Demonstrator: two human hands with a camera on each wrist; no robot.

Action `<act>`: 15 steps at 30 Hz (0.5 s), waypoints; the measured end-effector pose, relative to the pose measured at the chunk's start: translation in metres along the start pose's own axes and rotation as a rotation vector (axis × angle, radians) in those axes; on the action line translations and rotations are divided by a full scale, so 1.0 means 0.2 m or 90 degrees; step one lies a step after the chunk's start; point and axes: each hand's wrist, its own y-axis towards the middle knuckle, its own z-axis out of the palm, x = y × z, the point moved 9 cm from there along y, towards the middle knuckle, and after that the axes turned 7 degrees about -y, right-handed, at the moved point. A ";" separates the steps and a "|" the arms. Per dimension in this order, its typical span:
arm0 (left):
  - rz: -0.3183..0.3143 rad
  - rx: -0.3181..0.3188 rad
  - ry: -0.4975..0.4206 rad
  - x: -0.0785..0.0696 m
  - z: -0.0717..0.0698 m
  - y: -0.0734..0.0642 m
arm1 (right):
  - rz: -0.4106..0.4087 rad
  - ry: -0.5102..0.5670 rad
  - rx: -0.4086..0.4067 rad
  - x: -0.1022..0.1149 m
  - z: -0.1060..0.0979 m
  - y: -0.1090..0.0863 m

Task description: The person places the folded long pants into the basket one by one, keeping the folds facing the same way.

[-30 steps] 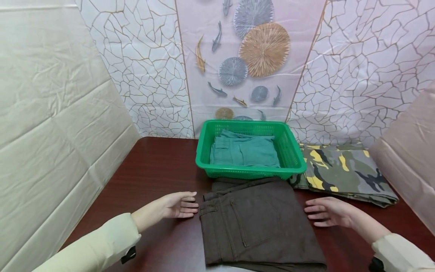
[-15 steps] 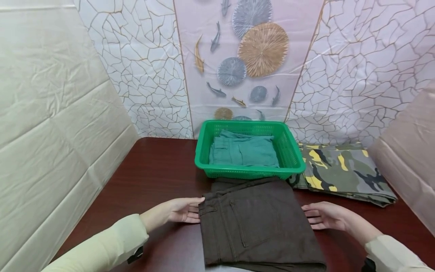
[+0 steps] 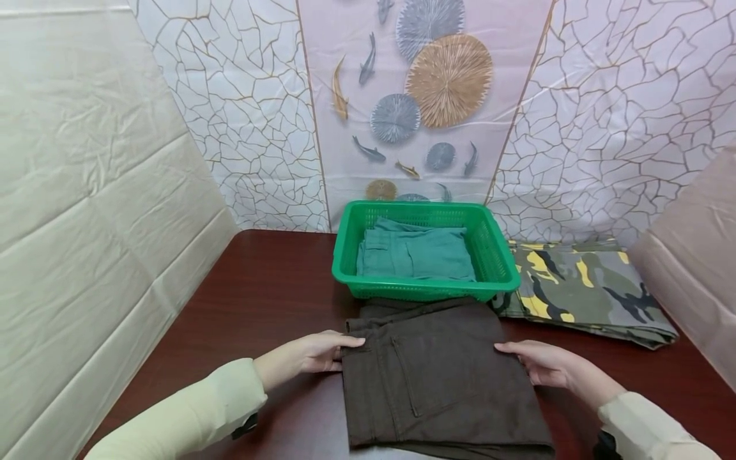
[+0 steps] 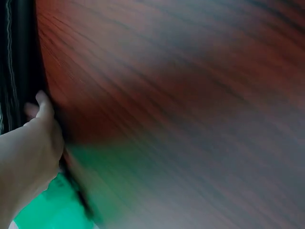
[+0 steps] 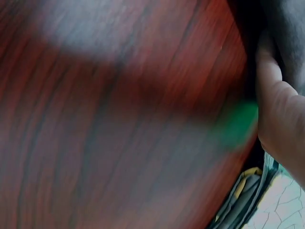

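Observation:
Folded dark brown trousers (image 3: pixel 443 383) lie on the table in front of the basket in the head view, with a back pocket facing up. My left hand (image 3: pixel 313 352) grips their left edge, thumb on top of the cloth and fingers at the side and under it. On the opposite edge my right hand (image 3: pixel 546 363) pinches the trousers the same way, its thumb over the top and the other fingers partly hidden. In the left wrist view the hand (image 4: pixel 35 152) reaches the dark stitched cloth (image 4: pixel 12 62); the right wrist view has the other hand (image 5: pixel 281 109) against the dark cloth.
Behind the trousers stands a green plastic basket (image 3: pixel 425 291) holding folded teal trousers (image 3: pixel 416 252). Folded camouflage trousers (image 3: pixel 592 291) lie right of the basket. Fabric walls (image 3: pixel 86 191) enclose the dark red wooden table (image 3: pixel 259 281) at the back and sides.
Both hands have moved inward from beside the brown trousers to their edges, and the thumbs now lie over the cloth. The basket and the other clothes stay in place.

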 end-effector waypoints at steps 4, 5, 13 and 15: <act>0.021 0.023 0.002 -0.02 0.07 0.01 | 0.001 0.029 -0.006 0.00 0.03 0.03; 0.022 0.020 0.005 -0.02 0.07 0.02 | 0.006 0.029 -0.021 0.00 0.03 0.04; -0.046 0.022 -0.024 0.06 0.07 0.04 | 0.020 0.011 -0.080 -0.02 0.03 0.07; -0.048 0.013 -0.029 0.08 0.07 0.06 | 0.017 0.010 -0.082 -0.02 0.02 0.07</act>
